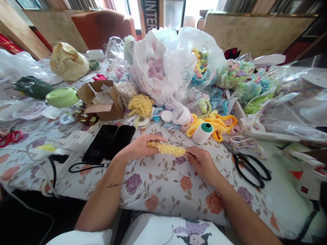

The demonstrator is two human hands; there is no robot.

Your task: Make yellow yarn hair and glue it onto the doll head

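Observation:
A short strip of fluffy yellow trim (pixel 170 149) stretches between my two hands, just above the flowered tablecloth. My left hand (pixel 144 146) grips its left end, with the fingers lying behind it. At the right end, my right hand (pixel 200 160) pinches the trim between thumb and fingers. Beyond them stands a white spool with a green core (pixel 203 133), beside a bright yellow-orange plush piece (pixel 221 124). A larger bundle of yellow fluffy trim (pixel 141 105) lies farther back, left of the middle. The fingertips of my left hand are partly hidden.
Black-handled scissors (pixel 251 168) and a white glue gun (pixel 306 166) lie at right. Two black phones (pixel 108 143), a white power strip (pixel 68 149) and cables are at left. Behind are a cardboard box (pixel 112 109) and large plastic bags of plush pieces (pixel 176 61).

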